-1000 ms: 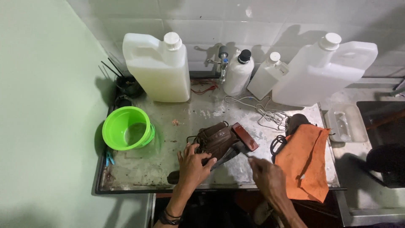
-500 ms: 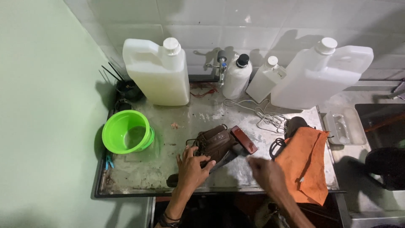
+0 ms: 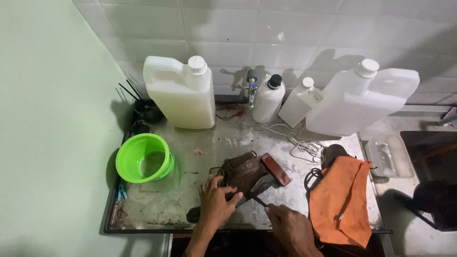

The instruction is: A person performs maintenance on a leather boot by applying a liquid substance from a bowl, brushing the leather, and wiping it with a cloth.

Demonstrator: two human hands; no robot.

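Counting from the tiled wall forward: two big white jugs, one (image 3: 180, 93) at 11 o'clock holding pale liquid and one (image 3: 362, 102) at 1 o'clock leaning on its side, with two smaller white bottles between them, a black-capped one (image 3: 267, 100) and a white-capped one (image 3: 299, 103). One green bowl (image 3: 144, 158) sits at 9 o'clock near the left rim of the metal tray table (image 3: 190, 200). One brown shoe (image 3: 243, 172) lies at the centre, toward the front edge, on its side. One orange cloth (image 3: 342, 200) covers the 3 o'clock part and hangs over the front rim. One tangle of white cord (image 3: 300, 145) lies behind the shoe.

Left hand (image 3: 215, 204) has its fingers curled and pressed onto the near side of the shoe, pinning it. Right hand (image 3: 290, 228), at 5 o'clock by the front rim, is closed around a thin dark tool (image 3: 254, 197) whose tip meets the shoe's sole edge; how tightly it pinches I cannot tell.

Bare metal shows between bowl and shoe and at the front left corner; the right side is crowded by cloth and cord
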